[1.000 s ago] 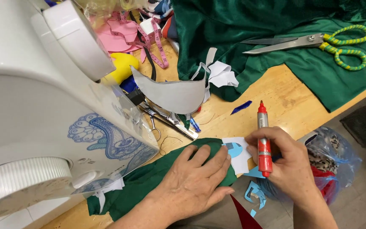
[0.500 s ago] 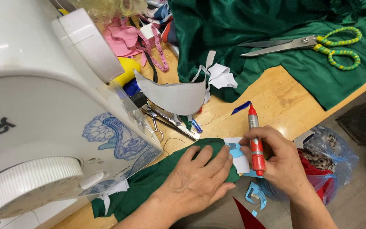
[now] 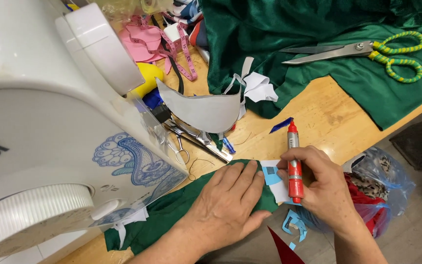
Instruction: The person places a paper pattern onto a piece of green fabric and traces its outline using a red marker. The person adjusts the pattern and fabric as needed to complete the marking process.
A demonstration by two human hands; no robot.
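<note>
Hands both low in frame, around 6 o'clock, at the near edge of the wooden table (image 3: 318, 112). Left hand (image 3: 228, 200) flat, palm down, fingers spread a little, pressing on a strip of green fabric (image 3: 172, 215) that runs along the table edge toward 8 o'clock; holding nothing, just pinning. Right hand (image 3: 323, 188) wrapped around a red marker (image 3: 294, 166), marker upright with its red cap pointing to 12 o'clock, thumb across the barrel. Between the two hands, touching the left fingertips and sitting on the fabric end, a small white-and-blue paper piece (image 3: 272, 178). More blue paper scraps (image 3: 294, 227) just below the right hand, off the table edge. White sewing machine (image 3: 50, 122) with blue paisley print fills 9 to 11 o'clock. Near its base: grey curved foam cup piece (image 3: 201, 110), small metal snips (image 3: 196, 139) just under it. Pink tape measure (image 3: 172, 49) at 12 o'clock, over pink cloth. Large green velvet cloth (image 3: 318, 44) at 1 to 2 o'clock, big shears with green-and-yellow wrapped handles (image 3: 367, 51) lying on it. Clear plastic bag of scraps (image 3: 382, 186) at 4 o'clock, just beside the right hand, below table level.
</note>
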